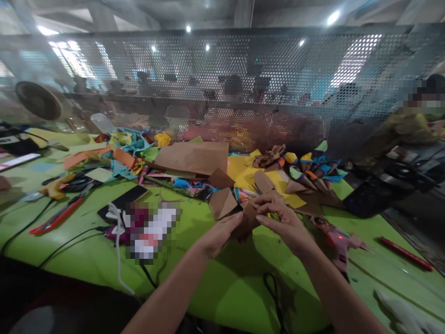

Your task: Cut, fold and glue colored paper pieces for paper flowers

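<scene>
My left hand [219,234] and my right hand [283,221] meet over a green table [225,287], both closed around a small folded piece of brown paper [247,218]. The left hand's fingers press together against its left side. The right hand's fingers curl over its top. Just behind lies another folded brown paper piece [222,203].
A large brown paper sheet [193,157], yellow paper [243,174] and several coloured paper cones [309,174] lie behind. A pink glue gun [339,241] sits right, a red stick [405,253] farther right. A phone [123,200], red cutter [57,217] and cables lie left. A perforated metal screen [222,83] backs the table.
</scene>
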`<move>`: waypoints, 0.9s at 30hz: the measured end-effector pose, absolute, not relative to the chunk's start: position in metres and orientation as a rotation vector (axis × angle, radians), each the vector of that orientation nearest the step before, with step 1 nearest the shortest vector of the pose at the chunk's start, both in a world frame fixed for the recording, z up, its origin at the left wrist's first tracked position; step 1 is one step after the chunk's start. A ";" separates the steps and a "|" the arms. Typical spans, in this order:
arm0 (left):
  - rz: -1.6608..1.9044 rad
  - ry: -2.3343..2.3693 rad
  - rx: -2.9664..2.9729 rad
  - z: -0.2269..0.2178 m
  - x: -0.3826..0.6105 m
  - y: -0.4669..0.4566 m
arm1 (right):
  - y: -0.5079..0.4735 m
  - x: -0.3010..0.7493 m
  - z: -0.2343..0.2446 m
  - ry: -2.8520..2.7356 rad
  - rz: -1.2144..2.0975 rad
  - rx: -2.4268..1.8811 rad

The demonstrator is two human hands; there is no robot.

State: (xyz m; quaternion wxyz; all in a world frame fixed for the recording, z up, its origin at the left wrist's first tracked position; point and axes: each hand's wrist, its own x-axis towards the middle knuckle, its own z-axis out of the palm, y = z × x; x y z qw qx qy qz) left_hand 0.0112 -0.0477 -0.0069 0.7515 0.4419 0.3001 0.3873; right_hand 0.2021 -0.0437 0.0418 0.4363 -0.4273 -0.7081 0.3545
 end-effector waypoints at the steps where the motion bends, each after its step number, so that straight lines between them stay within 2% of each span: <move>1: 0.841 0.654 0.960 -0.007 0.011 -0.048 | -0.044 0.202 0.041 -1.764 0.878 -1.061; 27: 0.856 0.671 0.956 -0.007 0.014 -0.049 | -0.041 0.200 0.036 -1.768 0.811 -1.097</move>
